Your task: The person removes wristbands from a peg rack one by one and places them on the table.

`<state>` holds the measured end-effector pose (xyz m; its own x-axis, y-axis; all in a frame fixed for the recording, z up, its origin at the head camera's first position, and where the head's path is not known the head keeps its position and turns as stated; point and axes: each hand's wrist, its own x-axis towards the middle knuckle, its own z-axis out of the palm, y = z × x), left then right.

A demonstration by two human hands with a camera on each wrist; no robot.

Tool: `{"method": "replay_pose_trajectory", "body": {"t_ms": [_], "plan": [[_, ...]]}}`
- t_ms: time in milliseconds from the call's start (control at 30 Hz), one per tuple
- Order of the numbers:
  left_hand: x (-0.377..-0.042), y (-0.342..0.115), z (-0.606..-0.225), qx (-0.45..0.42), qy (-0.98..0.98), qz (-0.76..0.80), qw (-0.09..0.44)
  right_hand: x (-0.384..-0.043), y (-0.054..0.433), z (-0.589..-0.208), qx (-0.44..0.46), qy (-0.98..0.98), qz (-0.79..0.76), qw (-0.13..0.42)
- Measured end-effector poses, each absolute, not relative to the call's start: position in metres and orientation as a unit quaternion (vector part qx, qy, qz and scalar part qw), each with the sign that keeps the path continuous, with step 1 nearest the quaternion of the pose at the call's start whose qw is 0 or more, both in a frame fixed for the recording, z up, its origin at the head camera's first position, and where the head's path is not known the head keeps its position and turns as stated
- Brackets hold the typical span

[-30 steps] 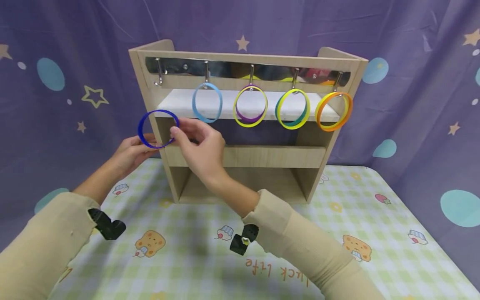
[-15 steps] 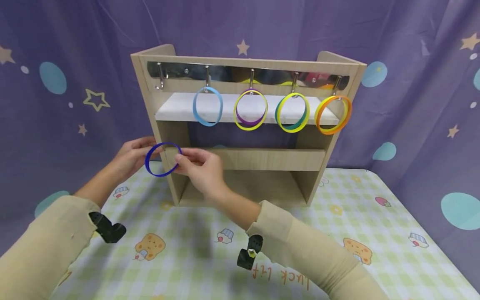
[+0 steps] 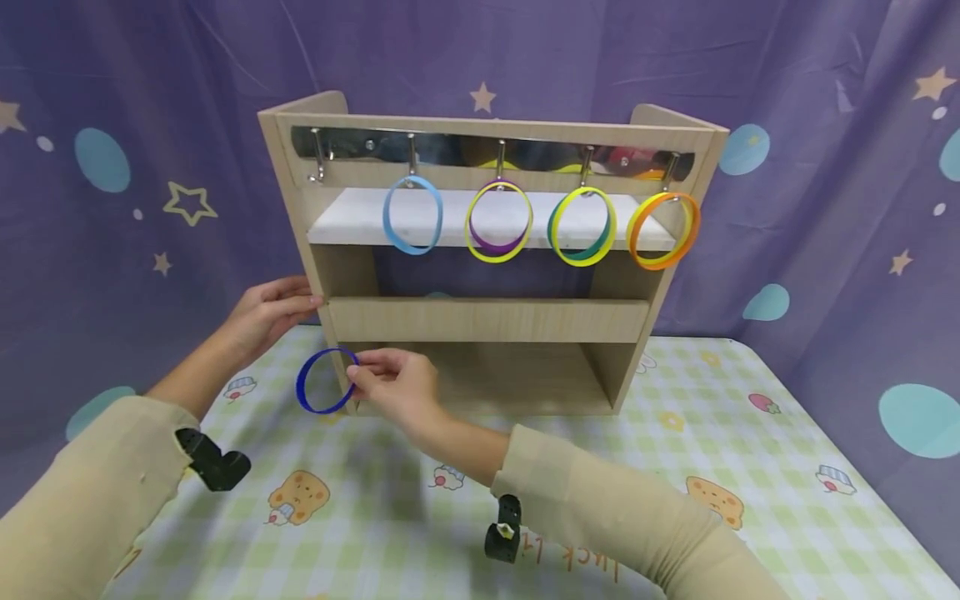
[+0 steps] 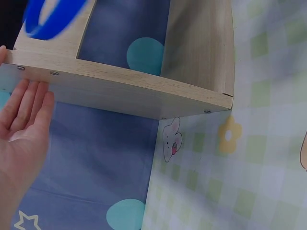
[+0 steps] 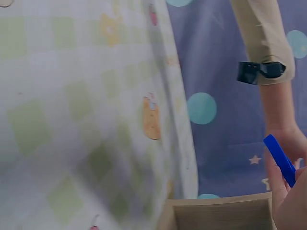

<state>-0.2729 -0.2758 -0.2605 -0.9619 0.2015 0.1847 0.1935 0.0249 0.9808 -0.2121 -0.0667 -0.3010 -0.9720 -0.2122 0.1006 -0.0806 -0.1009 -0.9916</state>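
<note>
My right hand [image 3: 401, 390] pinches a dark blue wristband [image 3: 302, 388] by its right side, low in front of the wooden shelf's left leg. The same wristband [image 5: 279, 160] shows edge-on in the right wrist view. With fairly straight fingers, my left hand [image 3: 262, 321] rests on the outside of the shelf's left panel [image 4: 120, 91]. Wristbands hang from the metal hooks along the top: a light blue one [image 3: 387, 218], a yellow and purple one [image 3: 497, 248], a yellow and teal one [image 3: 576, 262], and an orange and yellow one [image 3: 696, 229].
The wooden shelf [image 3: 487, 321] stands on a green checked tablecloth [image 3: 390, 550] with printed cartoons. A leftmost hook [image 3: 318, 158] sits on the metal strip. Behind hangs a purple curtain [image 3: 562, 58]. Black cameras [image 3: 213, 461] are strapped to both wrists.
My right hand has lowered the dark blue wristband from near the white shelf board to the shelf's lower left. The left hand stays at the side panel. The head view has shifted slightly.
</note>
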Motion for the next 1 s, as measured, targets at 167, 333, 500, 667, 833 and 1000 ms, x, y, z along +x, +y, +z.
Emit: {"method": "replay_pose_trajectory", "body": {"t_ms": [167, 333, 500, 667, 833, 1000], "plan": [[-0.274, -0.276, -0.262, 0.136, 0.710, 0.691, 0.006, -0.212, -0.069, -0.317, -0.100, 0.659, -0.742, 0.069], [-0.274, -0.275, -0.261, 0.142, 0.701, 0.699, 0.007, -0.210, -0.072, -0.331, -0.055, 0.656, -0.746, 0.100], [-0.273, -0.276, -0.260, 0.143, 0.702, 0.698, 0.008, -0.201, -0.080, -0.345, -0.002, 0.663, -0.735, 0.141], [-0.272, -0.277, -0.260, 0.140, 0.702, 0.698, 0.009, -0.191, -0.088, -0.359, 0.023, 0.669, -0.726, 0.159], [-0.272, -0.277, -0.260, 0.134, 0.701, 0.700, 0.011, -0.184, -0.096, -0.371, 0.031, 0.679, -0.718, 0.150], [-0.272, -0.277, -0.260, 0.135, 0.699, 0.702, 0.013, -0.183, -0.099, -0.380, 0.040, 0.692, -0.707, 0.142]]}}
